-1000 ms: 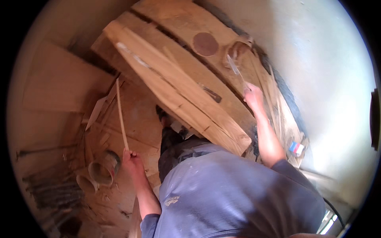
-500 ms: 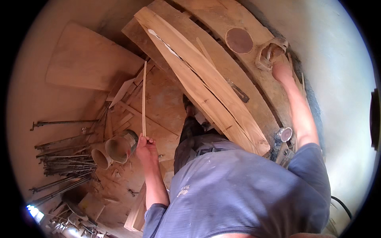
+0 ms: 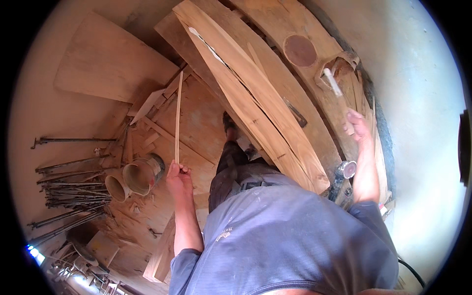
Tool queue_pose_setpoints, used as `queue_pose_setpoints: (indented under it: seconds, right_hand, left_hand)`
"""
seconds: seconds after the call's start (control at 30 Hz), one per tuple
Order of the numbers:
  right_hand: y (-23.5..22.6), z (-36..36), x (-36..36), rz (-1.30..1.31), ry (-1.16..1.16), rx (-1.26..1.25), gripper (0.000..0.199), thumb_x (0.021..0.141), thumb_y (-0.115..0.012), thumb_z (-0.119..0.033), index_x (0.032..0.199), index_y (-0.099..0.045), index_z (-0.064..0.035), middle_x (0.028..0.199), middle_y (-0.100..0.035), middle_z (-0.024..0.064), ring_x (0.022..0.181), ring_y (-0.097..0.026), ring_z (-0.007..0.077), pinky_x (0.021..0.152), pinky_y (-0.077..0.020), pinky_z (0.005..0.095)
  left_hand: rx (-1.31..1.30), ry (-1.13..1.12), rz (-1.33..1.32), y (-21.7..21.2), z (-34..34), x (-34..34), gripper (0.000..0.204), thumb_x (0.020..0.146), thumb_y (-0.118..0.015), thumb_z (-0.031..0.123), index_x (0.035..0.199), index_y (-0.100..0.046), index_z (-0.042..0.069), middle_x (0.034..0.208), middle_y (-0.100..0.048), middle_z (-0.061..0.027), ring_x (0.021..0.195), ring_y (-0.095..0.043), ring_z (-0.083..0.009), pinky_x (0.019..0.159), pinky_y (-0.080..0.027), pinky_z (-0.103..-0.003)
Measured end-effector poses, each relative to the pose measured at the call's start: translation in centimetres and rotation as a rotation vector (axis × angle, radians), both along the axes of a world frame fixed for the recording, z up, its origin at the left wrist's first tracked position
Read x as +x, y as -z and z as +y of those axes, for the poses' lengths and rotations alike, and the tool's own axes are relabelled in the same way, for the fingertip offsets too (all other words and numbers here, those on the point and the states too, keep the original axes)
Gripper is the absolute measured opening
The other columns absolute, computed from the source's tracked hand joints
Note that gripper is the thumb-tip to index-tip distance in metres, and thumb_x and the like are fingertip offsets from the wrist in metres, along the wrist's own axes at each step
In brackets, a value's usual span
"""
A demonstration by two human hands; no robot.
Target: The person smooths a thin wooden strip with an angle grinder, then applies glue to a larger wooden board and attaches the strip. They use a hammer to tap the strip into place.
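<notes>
Right hand (image 3: 359, 127), bare: drawn back from the brown, rough-edged, open container (image 3: 350, 58), now apart from it at five o'clock. Slim tool (image 3: 335, 86), pale flat blade, wood-coloured handle: blade scarcely discernible half a second ago, now in plain sight though blurred, pointing to eleven o'clock from that hand.

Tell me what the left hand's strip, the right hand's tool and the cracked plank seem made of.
Strip: likely wood, unpainted, pale and straw-coloured. Tool: blurred, so uncertain; its tan handle may be wood, its pale end metal or plastic. Plank: wood, apparently bare, by its grain lines and matt surface; its white streak could be filler or paint.
</notes>
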State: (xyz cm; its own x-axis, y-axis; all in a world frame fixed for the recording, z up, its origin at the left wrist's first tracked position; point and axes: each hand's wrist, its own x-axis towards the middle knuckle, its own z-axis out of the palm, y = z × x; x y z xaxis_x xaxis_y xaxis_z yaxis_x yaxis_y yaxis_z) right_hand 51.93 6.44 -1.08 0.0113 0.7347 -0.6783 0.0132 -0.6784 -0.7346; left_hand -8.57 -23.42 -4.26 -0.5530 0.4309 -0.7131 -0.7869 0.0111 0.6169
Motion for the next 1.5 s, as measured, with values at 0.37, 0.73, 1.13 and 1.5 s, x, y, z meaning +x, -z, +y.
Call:
queue_pose_setpoints:
  seconds: [0.37, 0.73, 1.13, 1.5]
  right_hand:
    - [-1.5, -5.2, -20.6, -0.185, -0.522, 0.132, 0.040, 0.096, -0.060, -0.013, 0.133, -0.065, -0.0024, 0.085, -0.072, 0.0131, 0.069, -0.069, 0.0206, 0.062, -0.0529, 0.0329]
    - [-4.8, -10.2, -24.6, -0.966, -0.803, 0.559, 0.040, 0.092, -0.055, -0.008, 0.128, -0.069, -0.0168, 0.094, -0.071, 0.0224, 0.090, -0.070, 0.0409, 0.079, -0.0547, 0.0521]
    - [-5.5, -9.9, -25.6, -0.968, -0.777, 0.577, 0.045, 0.090, -0.055, -0.007, 0.133, -0.065, -0.0185, 0.100, -0.071, 0.0234, 0.088, -0.070, 0.0427, 0.076, -0.0555, 0.0522]
    - [-4.8, -7.8, -29.1, -0.983, -0.843, 0.594, 0.047, 0.091, -0.053, -0.007, 0.136, -0.062, -0.0165, 0.098, -0.071, 0.0257, 0.091, -0.068, 0.0453, 0.081, -0.0535, 0.0553]
  left_hand:
    - [0.036, 0.034, -0.010, -0.2, 0.8, 0.7, 0.040, 0.102, -0.056, 0.008, 0.140, -0.048, -0.003, 0.088, -0.060, -0.0080, 0.074, -0.055, -0.0202, 0.072, -0.046, -0.038]
    - [0.029, -0.051, -0.045, 0.4, -1.5, 0.9, 0.031, 0.101, -0.059, 0.009, 0.130, -0.054, 0.000, 0.085, -0.059, -0.0062, 0.075, -0.054, -0.0195, 0.073, -0.046, -0.036]
    - [0.073, -0.032, -0.070, 1.5, -1.4, 0.0, 0.028, 0.101, -0.058, 0.011, 0.128, -0.057, 0.002, 0.087, -0.060, -0.0062, 0.075, -0.054, -0.0196, 0.073, -0.047, -0.035]
    - [0.047, -0.024, -0.046, 1.0, -0.8, 0.4, 0.031, 0.100, -0.059, 0.009, 0.129, -0.055, -0.001, 0.087, -0.060, -0.0066, 0.075, -0.055, -0.0203, 0.073, -0.048, -0.037]
